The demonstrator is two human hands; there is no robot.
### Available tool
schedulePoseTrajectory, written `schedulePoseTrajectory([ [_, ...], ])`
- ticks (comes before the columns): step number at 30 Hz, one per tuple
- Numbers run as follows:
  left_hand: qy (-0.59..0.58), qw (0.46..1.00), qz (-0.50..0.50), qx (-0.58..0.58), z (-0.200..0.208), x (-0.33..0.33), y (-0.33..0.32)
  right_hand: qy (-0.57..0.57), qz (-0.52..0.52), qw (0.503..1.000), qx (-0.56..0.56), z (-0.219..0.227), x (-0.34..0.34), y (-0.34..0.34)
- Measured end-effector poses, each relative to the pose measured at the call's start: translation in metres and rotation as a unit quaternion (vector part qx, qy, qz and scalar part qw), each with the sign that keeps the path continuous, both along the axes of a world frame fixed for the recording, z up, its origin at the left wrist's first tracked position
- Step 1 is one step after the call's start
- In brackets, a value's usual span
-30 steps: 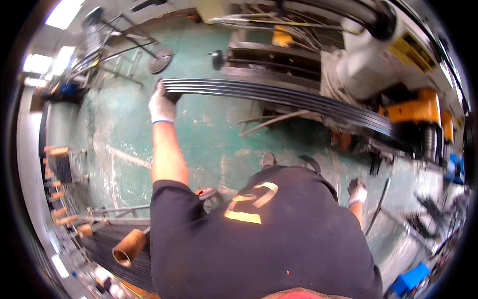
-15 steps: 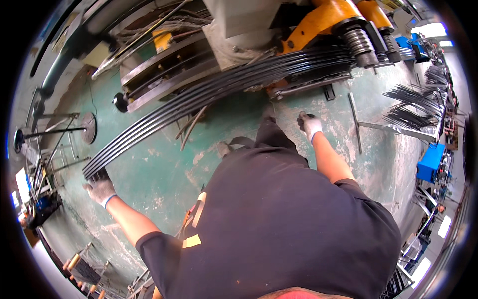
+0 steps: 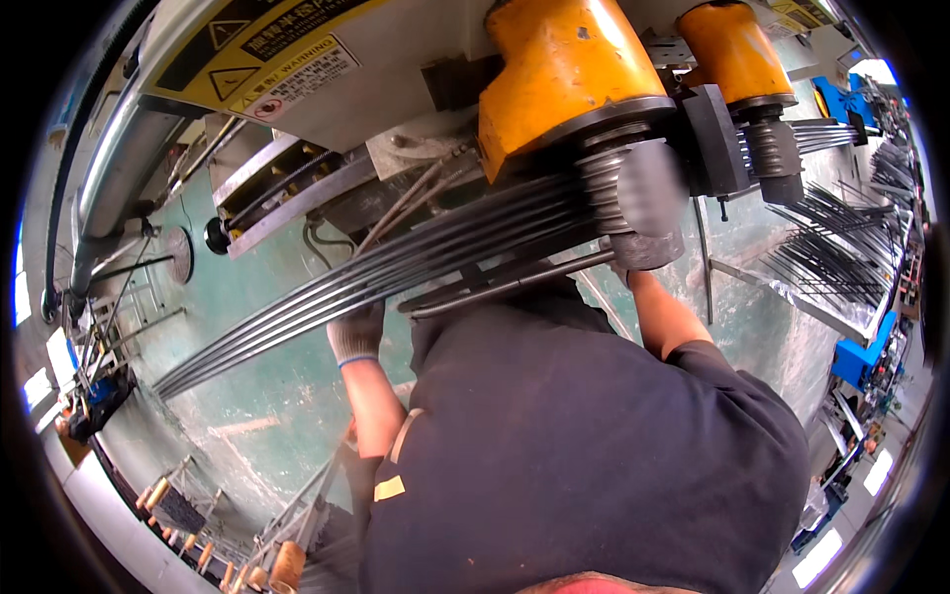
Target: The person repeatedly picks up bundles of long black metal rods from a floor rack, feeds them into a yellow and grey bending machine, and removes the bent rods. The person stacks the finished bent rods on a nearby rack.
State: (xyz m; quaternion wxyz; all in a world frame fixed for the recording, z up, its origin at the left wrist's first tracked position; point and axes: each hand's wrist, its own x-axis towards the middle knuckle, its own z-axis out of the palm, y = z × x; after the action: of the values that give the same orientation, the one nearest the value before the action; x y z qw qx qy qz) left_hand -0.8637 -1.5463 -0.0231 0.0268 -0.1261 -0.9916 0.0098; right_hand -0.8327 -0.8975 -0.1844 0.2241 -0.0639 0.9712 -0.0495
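A bundle of long, thin dark metal rods runs from the lower left up into a machine with orange housings. My left hand, in a light knit glove with a blue cuff, is at the near edge of the bundle. Its fingers pass beneath the rods and are hidden. Only the wrist and a sliver of my right hand show below a grey ribbed metal cylinder; its fingers are out of sight. A metal bar lies between my two hands, in front of my body.
Yellow-and-black warning labels mark the machine's pale casing. At right, many dark rods lie on a metal rack. A round plate on a stand is at left. Wooden rollers stand at lower left over the green floor.
I have moved closer to the machine. My left hand has left the rods' far-left ends and come inward along the bundle. My right hand has gone behind the machine's cylinder.
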Motion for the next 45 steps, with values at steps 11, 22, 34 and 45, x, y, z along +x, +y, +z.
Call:
schedulePoseTrajectory([
  [11, -0.244, 0.424, 0.265, 0.831, -0.005, -0.030, -0.024, -0.016, -0.533, 0.776, -0.337, 0.108, 0.002, -0.063],
  [22, -0.254, 0.559, 0.163, 0.772, 0.028, -0.027, 0.055, 0.294, -0.523, 0.589, -0.541, 0.288, -0.016, -0.084],
  [34, -0.034, 0.301, 0.180, 0.936, 0.196, -0.023, 0.038, 0.299, -0.519, 0.340, -0.724, 0.384, -0.135, -0.069],
  [45, 0.215, 0.612, 0.172, 0.741, 0.254, -0.031, 0.030, 0.314, -0.499, 0.396, -0.704, 0.382, -0.150, -0.060],
])
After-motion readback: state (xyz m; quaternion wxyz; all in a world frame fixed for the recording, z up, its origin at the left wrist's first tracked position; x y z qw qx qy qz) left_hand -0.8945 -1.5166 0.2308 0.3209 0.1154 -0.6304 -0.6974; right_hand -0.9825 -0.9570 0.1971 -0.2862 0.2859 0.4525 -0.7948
